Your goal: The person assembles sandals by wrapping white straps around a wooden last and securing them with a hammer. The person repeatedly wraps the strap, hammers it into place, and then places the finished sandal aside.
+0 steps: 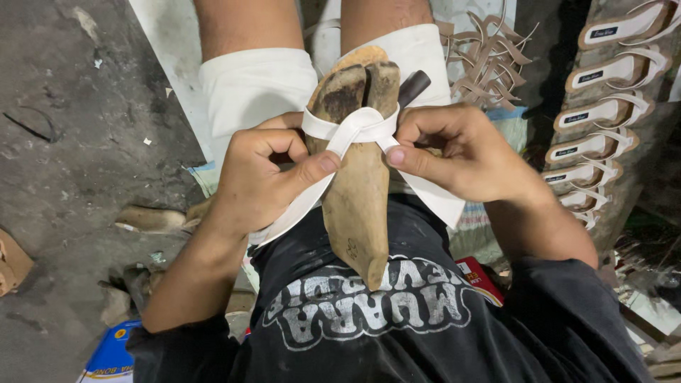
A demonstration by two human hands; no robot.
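A: Concrete floor (64, 128), dirty, scraps about. Person sits with a wooden last (358, 206) on the lap, toe end up between the knees in white shorts (255, 85).

B: Hands?

A: Left hand (259, 177) closed, thumb and forefinger pinching one tail of the white strap (355, 128). Right hand (461, 152) closed too, pinching the other tail. Both gripping, strap taut.

B: Where's the strap on the last?

A: Looped over the upper part, crossed in the middle on top, tails running down either side toward the hands. A dark handle (413, 86) pokes out just behind the right hand; can't tell the tool.

B: Background?

A: Finished sandals (603, 106) stacked in a row on the right, cut strap pieces (489, 60) piled near the right knee, a red box (482, 276) by the hip, black shirt (369, 319) at the bottom.

B: Risks?

A: My guess: uneven pull and the crossing slides off centre. The last only rests on the lap, so a hard tug could roll it sideways. Pinch is at the fingertips only; the strap could slip out and go slack.
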